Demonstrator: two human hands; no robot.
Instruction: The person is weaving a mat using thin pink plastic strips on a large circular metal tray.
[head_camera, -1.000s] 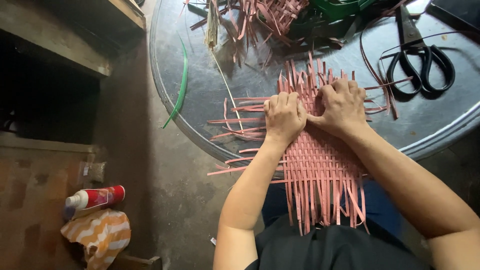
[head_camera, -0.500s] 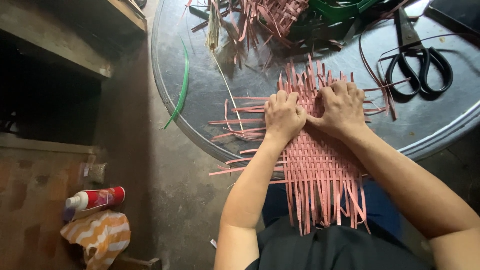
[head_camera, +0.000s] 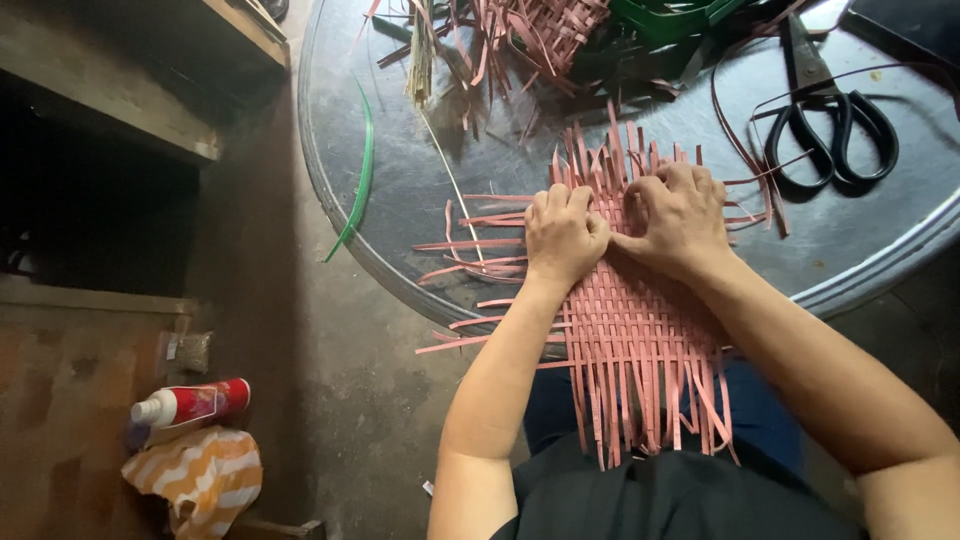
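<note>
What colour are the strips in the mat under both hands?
Pinkish red woven mat, clearest in the head view.

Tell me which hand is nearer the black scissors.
The right hand. It presses on the pink woven mat, with the black scissors just beyond it, up and to its right. The left hand lies on the mat's other side, farther from them.

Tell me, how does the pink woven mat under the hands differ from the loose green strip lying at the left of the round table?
The pink woven mat is many flat strips interlaced into a sheet; the green strip is one single piece, woven into nothing. The mat is pressed under the left hand and right hand; the green strip lies untouched. The mat hangs off the round table toward the person's lap; the strip curves along the rim. Both look like thin, flat weaving strips.
</note>
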